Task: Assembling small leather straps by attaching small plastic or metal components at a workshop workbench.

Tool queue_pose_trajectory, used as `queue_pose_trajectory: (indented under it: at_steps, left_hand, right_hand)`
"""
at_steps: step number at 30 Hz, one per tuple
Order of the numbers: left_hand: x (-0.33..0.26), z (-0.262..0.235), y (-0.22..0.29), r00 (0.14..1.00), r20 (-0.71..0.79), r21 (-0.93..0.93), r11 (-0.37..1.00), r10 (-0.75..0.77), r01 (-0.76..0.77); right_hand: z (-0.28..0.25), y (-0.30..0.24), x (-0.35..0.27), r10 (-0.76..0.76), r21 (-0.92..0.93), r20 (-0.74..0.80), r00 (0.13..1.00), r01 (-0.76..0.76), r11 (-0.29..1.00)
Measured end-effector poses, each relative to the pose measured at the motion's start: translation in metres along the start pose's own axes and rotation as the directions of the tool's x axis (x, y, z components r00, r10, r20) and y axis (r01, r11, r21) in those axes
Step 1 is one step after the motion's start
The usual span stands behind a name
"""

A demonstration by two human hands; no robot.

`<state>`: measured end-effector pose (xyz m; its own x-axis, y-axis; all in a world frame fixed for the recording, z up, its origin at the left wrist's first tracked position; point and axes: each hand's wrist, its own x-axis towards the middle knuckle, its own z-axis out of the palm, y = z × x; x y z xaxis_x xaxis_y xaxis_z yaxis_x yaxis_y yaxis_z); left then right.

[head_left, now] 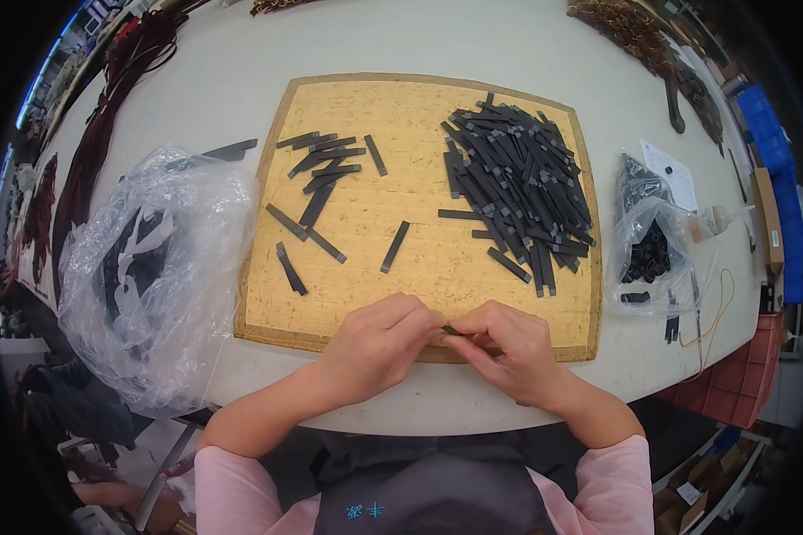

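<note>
At the near edge of a yellow board, my left hand and my right hand meet with fingers pinched together. Between the fingertips a small piece of a black strip shows; the fingers cover the rest. Beyond my right hand lies a large heap of flat black strips, each with a greyish end. Past my left hand are several scattered strips of the same kind, and one single strip rests alone near the board's middle.
A clear plastic bag with black pieces inside stands left of the board. To the right are another bag of small black parts, a small bottle and a thin cord. Dark red straps lie at the far left, brown chain-like bundles at the far right.
</note>
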<state>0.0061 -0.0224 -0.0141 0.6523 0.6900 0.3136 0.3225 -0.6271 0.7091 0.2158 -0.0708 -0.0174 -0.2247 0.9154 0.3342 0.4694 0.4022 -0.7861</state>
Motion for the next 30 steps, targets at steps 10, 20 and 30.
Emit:
queue_pose_trajectory:
  at_steps: [10,20,30]
  left_hand:
    - [-0.004,0.008,-0.001,0.999,-0.030,-0.125,0.992,-0.028,0.024]
    - [-0.004,0.002,-0.001,0.991,-0.115,-0.297,0.950,0.066,-0.098]
    - [0.002,-0.006,-0.004,0.989,-0.125,-0.118,0.988,0.081,-0.096]
  right_hand:
    - [-0.003,-0.002,-0.003,0.372,0.339,0.232,0.899,-0.434,0.835]
    - [-0.019,-0.002,0.010,0.400,0.570,0.700,0.591,-0.801,0.186]
    - [-0.024,-0.007,0.017,0.475,0.566,0.608,0.636,-0.767,0.303]
